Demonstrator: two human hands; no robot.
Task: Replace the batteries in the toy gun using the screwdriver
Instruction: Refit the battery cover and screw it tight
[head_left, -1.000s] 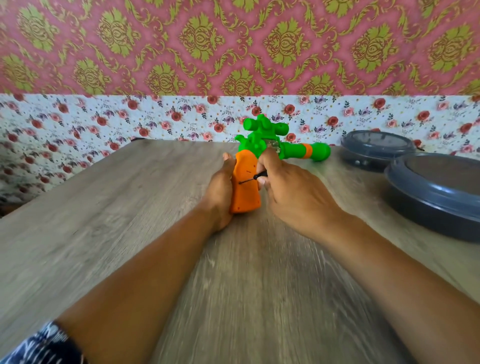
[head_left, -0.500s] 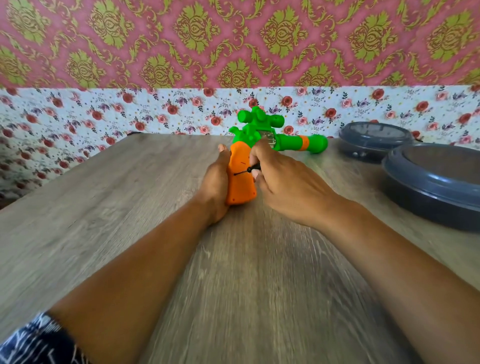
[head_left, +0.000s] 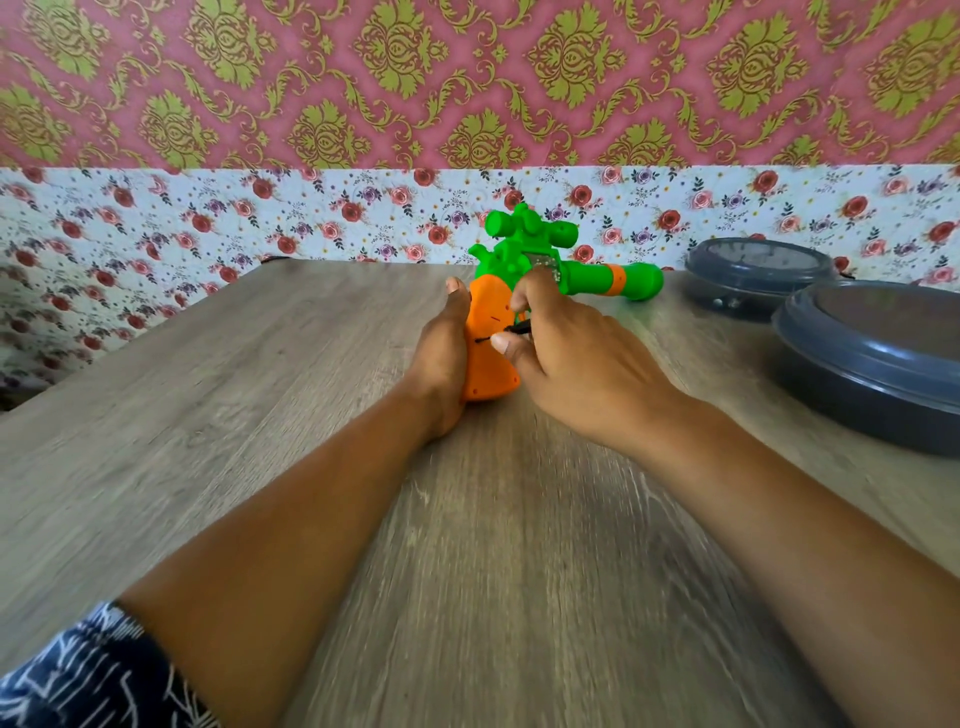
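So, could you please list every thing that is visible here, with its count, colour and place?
toy gun: 1, green with orange grip, far middle of the table, barrel pointing right
screwdriver: 1, thin and black, tip against the orange grip
containers: 2, dark grey with lids, right side of the table, one behind the other
table: 1, grey wood grain
wallpaper: pink and gold above, white floral below
sleeve: 1, dark blue patterned, bottom left
left hand: holds the grip
right hand: pinches the screwdriver

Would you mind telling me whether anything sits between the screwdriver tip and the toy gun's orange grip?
Nothing visible does. The right hand pinches the screwdriver, whose tip already meets the orange grip of the toy gun, while the left hand steadies the grip from the other side.
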